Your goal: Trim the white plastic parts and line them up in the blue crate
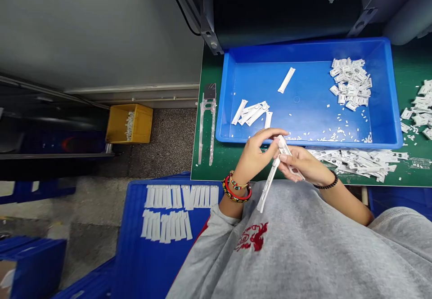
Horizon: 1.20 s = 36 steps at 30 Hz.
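Note:
In front of my body, at the near edge of the green bench, my two hands meet over long white plastic strips. My left hand [259, 151] is closed on one white plastic strip [269, 186], which hangs down toward my shirt. My right hand [300, 163] grips another white plastic strip [286, 149] that slants across its fingers and has cut-outs along it. The upper ends of both strips come together between my fingertips; whether they are joined, I cannot tell. Just beyond my hands is a shallow blue tray [310, 144] with several white strips [254, 111] at its left.
Small white parts [353, 83] are heaped in the tray's right side. More strips [361, 160] lie on the green bench [205, 171] to my right. At lower left, a blue crate [135, 263] carries rows of white strips [168, 225]. A yellow bin [143, 123] stands farther left.

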{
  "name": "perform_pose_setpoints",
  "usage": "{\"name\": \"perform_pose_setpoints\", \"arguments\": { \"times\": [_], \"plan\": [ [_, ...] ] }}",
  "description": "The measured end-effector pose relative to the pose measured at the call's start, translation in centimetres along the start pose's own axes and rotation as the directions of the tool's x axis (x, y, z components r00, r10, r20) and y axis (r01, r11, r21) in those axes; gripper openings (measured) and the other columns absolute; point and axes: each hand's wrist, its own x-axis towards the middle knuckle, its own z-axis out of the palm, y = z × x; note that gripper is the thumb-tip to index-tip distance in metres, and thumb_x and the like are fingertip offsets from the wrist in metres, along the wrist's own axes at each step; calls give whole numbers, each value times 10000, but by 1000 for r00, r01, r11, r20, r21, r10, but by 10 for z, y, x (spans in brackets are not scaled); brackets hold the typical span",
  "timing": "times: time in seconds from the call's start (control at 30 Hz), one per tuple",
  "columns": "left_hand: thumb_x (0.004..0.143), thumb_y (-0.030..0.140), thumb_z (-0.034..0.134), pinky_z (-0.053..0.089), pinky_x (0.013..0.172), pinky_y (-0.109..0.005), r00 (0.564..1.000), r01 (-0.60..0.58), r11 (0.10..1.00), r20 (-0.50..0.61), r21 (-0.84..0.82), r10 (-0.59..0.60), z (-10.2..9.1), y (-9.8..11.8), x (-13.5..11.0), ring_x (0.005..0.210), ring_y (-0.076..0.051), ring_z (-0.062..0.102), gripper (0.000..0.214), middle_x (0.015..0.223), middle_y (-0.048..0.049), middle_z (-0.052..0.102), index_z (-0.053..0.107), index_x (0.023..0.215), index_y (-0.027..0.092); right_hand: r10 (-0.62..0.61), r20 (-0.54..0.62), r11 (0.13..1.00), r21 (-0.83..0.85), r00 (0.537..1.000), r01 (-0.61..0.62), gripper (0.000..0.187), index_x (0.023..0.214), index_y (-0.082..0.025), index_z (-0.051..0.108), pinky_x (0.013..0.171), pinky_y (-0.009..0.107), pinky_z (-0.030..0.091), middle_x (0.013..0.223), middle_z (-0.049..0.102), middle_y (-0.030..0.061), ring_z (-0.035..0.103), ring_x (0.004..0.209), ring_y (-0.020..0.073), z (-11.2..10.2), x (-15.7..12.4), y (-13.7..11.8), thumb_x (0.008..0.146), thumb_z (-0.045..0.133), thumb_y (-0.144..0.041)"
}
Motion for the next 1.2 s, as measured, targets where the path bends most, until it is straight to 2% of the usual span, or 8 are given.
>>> {"name": "perform_pose_setpoints", "arguments": {
  "times": [0.2, 0.5, 0.67, 0.8, 0.97, 1.03, 1.13, 1.2],
  "plan": [
    [928, 240, 528, 590, 876, -278, 996, 56, 997, -66, -44, -59, -5, -10, 2, 950, -149, 705, 265, 1130, -68, 750, 721, 1098, 176, 16, 76, 996, 83, 997, -23, 317, 951, -171, 537, 351, 164, 309, 556, 555, -82, 409, 372, 44, 1, -2, 0, 939, 615, -479],
    [822, 145, 595, 575, 932, -310, 998, -54, 979, -3, 197, 56, -9, -10, -2, 984, -163, 677, 384, 1093, -57, 733, 686, 1192, 184, 8, 70, 997, 74, 998, -13, 328, 995, -163, 553, 340, 173, 248, 576, 527, -89, 351, 360, 31, 0, -2, 7, 947, 595, -485],
    [808, 56, 523, 555, 887, -318, 993, -91, 940, -40, 329, 110, -1, -16, -3, 909, -161, 659, 409, 968, -46, 741, 710, 1152, 173, 7, 16, 996, -85, 1000, -6, 295, 945, -190, 498, 386, 180, 317, 613, 538, -77, 434, 413, 51, 0, -3, 17, 948, 582, -472],
    [838, 14, 438, 547, 860, -300, 985, -79, 954, -123, 288, 119, -2, -25, -4, 816, -133, 661, 415, 885, -18, 751, 746, 1044, 202, 3, -44, 940, -341, 999, -18, 223, 970, -195, 507, 477, 203, 377, 678, 545, -55, 466, 485, 68, -9, -15, 27, 977, 516, -418],
    [864, 68, 462, 549, 893, -312, 985, -22, 972, -163, 233, 62, -13, -31, -13, 871, -145, 672, 346, 943, -35, 746, 724, 1052, 193, -40, -188, 717, -690, 981, -103, 216, 1075, -201, 523, 658, 269, 453, 815, 631, 13, 563, 625, 131, -37, -40, 38, 1009, 353, -315],
    [883, 101, 461, 550, 891, -318, 986, 20, 974, -165, 227, 18, -17, -34, -17, 882, -153, 679, 309, 943, -41, 747, 722, 1023, 189, 11, -276, 495, -834, 961, -245, 332, 1238, -192, 521, 674, 297, 445, 839, 666, 45, 606, 666, 178, -50, -48, 42, 1003, 304, -283],
    [911, 149, 464, 537, 915, -334, 985, 53, 971, -170, 232, -13, -21, -37, -20, 933, -173, 682, 271, 967, -52, 753, 718, 1001, 185, 85, -392, 81, -913, 916, -399, 491, 1480, -193, 405, 625, 308, 412, 854, 705, 87, 655, 719, 251, -61, -53, 45, 1018, 299, -323],
    [916, 166, 471, 519, 938, -352, 984, 49, 964, -176, 262, -3, -23, -37, -20, 962, -185, 678, 259, 977, -51, 757, 717, 994, 194, 85, -408, -71, -912, 909, -403, 526, 1527, -200, 363, 593, 303, 410, 935, 720, 111, 678, 746, 267, -62, -54, 45, 1025, 316, -347]
  ]
}}
